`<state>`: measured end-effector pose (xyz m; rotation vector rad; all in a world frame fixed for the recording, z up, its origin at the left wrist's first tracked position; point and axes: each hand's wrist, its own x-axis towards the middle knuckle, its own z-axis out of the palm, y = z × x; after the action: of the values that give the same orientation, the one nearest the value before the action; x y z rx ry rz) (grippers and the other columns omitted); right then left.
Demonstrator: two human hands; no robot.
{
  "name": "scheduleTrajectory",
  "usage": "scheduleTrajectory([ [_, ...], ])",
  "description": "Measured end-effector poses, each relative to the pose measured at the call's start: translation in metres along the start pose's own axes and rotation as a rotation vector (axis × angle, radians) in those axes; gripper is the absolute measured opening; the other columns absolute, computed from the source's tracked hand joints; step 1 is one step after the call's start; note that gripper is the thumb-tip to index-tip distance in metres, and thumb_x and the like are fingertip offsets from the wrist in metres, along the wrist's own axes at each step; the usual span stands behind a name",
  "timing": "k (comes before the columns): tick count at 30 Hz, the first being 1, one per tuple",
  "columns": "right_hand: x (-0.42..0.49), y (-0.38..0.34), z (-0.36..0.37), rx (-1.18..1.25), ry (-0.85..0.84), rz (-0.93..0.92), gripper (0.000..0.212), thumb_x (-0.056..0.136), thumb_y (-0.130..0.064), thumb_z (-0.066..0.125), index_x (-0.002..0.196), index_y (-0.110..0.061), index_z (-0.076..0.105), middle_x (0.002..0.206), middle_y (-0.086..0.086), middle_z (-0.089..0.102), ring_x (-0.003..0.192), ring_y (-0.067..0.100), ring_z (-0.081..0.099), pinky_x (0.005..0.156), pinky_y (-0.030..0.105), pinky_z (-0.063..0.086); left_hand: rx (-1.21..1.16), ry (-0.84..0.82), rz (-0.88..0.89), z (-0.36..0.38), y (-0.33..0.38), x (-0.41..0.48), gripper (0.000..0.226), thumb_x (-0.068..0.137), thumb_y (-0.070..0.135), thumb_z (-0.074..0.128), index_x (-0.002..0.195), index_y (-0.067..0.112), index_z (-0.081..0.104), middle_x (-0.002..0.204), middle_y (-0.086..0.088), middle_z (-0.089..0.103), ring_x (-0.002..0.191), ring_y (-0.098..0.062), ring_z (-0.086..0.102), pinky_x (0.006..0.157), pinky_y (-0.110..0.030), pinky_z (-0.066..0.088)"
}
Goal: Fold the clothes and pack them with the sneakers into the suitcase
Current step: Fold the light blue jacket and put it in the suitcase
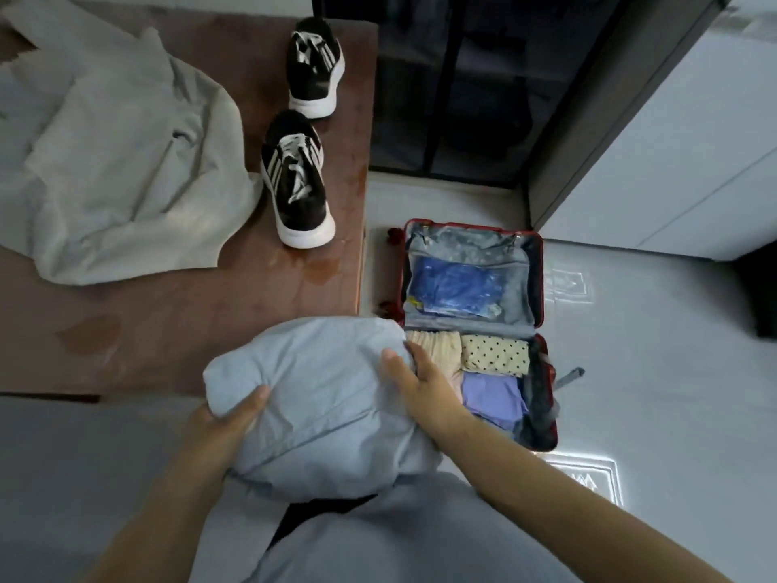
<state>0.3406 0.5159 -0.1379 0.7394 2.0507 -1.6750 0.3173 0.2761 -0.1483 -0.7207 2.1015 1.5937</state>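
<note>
Fingers of the left hand and right hand curl round the folded blue garment, held over the desk edge beside the open suitcase on the floor. It may spring open going in: folded clothes already crowd its near half, and the sneakers on the desk need room too.
</note>
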Motion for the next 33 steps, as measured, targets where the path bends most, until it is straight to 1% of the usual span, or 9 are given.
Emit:
scheduleTrajectory([
  [3, -0.003, 0.023, -0.011, 0.058, 0.008, 0.041, 0.063, 0.085, -0.045, 0.060, 0.139, -0.023, 0.035, 0.132, 0.000, 0.051, 0.117, 0.017, 0.051, 0.101, 0.030, 0.040, 0.048, -0.009, 0.007, 0.013, -0.003, -0.019, 0.090, 0.062, 0.060, 0.072, 0.135, 0.015, 0.046, 0.135, -0.008, 0.050, 0.118, -0.027, 0.050, 0.099, -0.037, 0.038],
  [7, -0.008, 0.059, -0.030, 0.216, 0.111, 0.106, 0.054, 0.083, -0.037, 0.066, 0.131, -0.021, 0.044, 0.123, -0.002, 0.058, 0.108, 0.013, 0.057, 0.094, 0.030, 0.047, 0.154, -0.068, 0.031, 0.045, 0.013, -0.021, 0.045, 0.071, 0.042, 0.078, 0.105, 0.016, 0.064, 0.100, -0.001, 0.065, 0.095, -0.022, 0.057, 0.088, -0.034, 0.043],
  [10, -0.014, 0.086, -0.060, 0.266, 0.234, 0.165, 0.041, 0.086, -0.032, 0.064, 0.121, -0.018, 0.049, 0.106, -0.008, 0.059, 0.091, 0.007, 0.058, 0.073, 0.014, 0.045, 0.212, -0.164, 0.093, 0.092, 0.021, -0.023, 0.026, 0.065, 0.045, 0.078, 0.078, 0.028, 0.062, 0.075, 0.017, 0.065, 0.083, -0.012, 0.061, 0.073, -0.029, 0.046],
  [12, -0.016, 0.101, -0.088, 0.270, 0.307, 0.189, 0.036, 0.086, -0.031, 0.065, 0.117, -0.016, 0.054, 0.099, -0.007, 0.063, 0.085, 0.002, 0.059, 0.062, 0.009, 0.044, 0.201, -0.203, 0.101, 0.128, 0.021, -0.022, 0.022, 0.071, 0.039, 0.078, 0.082, 0.027, 0.064, 0.082, 0.016, 0.066, 0.085, -0.009, 0.061, 0.074, -0.028, 0.046],
  [16, -0.005, 0.124, -0.150, 0.267, 0.364, 0.219, 0.037, 0.084, -0.035, 0.065, 0.115, -0.017, 0.057, 0.104, 0.001, 0.067, 0.090, 0.015, 0.064, 0.080, 0.031, 0.053, 0.170, -0.244, 0.064, 0.203, 0.019, -0.019, 0.033, 0.076, 0.035, 0.073, 0.103, 0.017, 0.065, 0.095, 0.008, 0.067, 0.092, -0.014, 0.062, 0.081, -0.030, 0.048],
  [19, 0.012, 0.145, -0.201, 0.219, 0.343, 0.184, 0.036, 0.085, -0.032, 0.064, 0.117, -0.018, 0.055, 0.104, 0.000, 0.066, 0.091, 0.012, 0.062, 0.079, 0.029, 0.049, 0.131, -0.254, 0.064, 0.257, 0.005, -0.019, 0.032, 0.077, 0.033, 0.073, 0.105, 0.021, 0.064, 0.094, 0.012, 0.066, 0.092, -0.010, 0.062, 0.079, -0.027, 0.048],
  [26, 0.076, 0.232, -0.302, 0.006, 0.108, 0.174, 0.087, 0.055, -0.042, 0.083, 0.132, -0.032, 0.043, 0.117, -0.010, 0.060, 0.105, 0.010, 0.060, 0.086, 0.030, 0.050, 0.069, -0.253, -0.150, 0.377, -0.074, 0.017, 0.046, 0.077, 0.041, 0.072, 0.114, 0.017, 0.063, 0.108, 0.003, 0.066, 0.100, -0.017, 0.061, 0.092, -0.033, 0.048],
  [29, 0.129, 0.287, -0.315, -0.048, 0.123, 0.181, 0.089, 0.061, -0.029, 0.084, 0.136, -0.031, 0.038, 0.123, -0.006, 0.055, 0.110, 0.016, 0.055, 0.085, 0.029, 0.045, 0.105, -0.242, -0.187, 0.425, -0.117, 0.061, 0.045, 0.078, 0.046, 0.069, 0.114, 0.019, 0.061, 0.108, 0.006, 0.063, 0.099, -0.015, 0.058, 0.092, -0.029, 0.046],
  [33, 0.225, 0.377, -0.308, -0.134, 0.183, 0.152, 0.094, 0.066, -0.025, 0.083, 0.143, -0.027, 0.029, 0.137, 0.000, 0.046, 0.122, 0.023, 0.045, 0.098, 0.039, 0.042, 0.170, -0.224, -0.172, 0.487, -0.183, 0.144, 0.038, 0.084, 0.042, 0.064, 0.114, 0.018, 0.062, 0.104, 0.006, 0.060, 0.098, -0.014, 0.056, 0.083, -0.024, 0.042],
])
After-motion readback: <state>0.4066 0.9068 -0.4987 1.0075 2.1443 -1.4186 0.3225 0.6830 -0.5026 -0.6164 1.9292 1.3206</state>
